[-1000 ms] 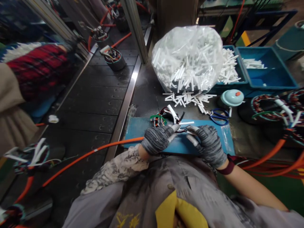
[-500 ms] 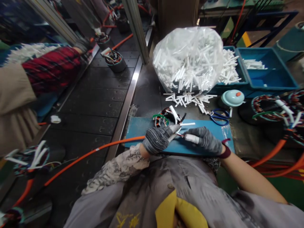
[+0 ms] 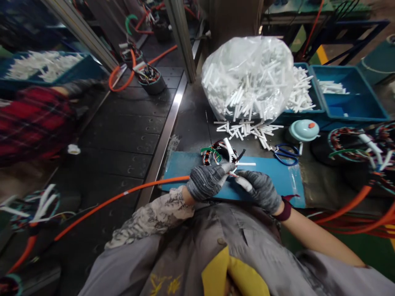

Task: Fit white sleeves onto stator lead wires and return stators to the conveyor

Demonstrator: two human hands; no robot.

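My left hand, in a grey knitted glove, is closed on thin wires at the near side of a motor stator. The stator is a ring of copper windings with a green circuit board. My right hand, gloved with white-covered fingertips, pinches the ends of the same wires just to the right. A thick white sleeve stands up from the stator, and a thin white sleeve points right. Beneath lies a blue mat. An orange cable runs left from my left hand.
Behind the mat are loose white tubes and a clear bag full of them. Scissors, a pale-blue round container and blue bins stand right. A co-worker's plaid sleeve reaches over the conveyor at left.
My right hand has tilted and shifted slightly left, its fingertips closer to my left hand. The co-worker's arm has drawn back left and toward me, and a looped orange cable now shows there.
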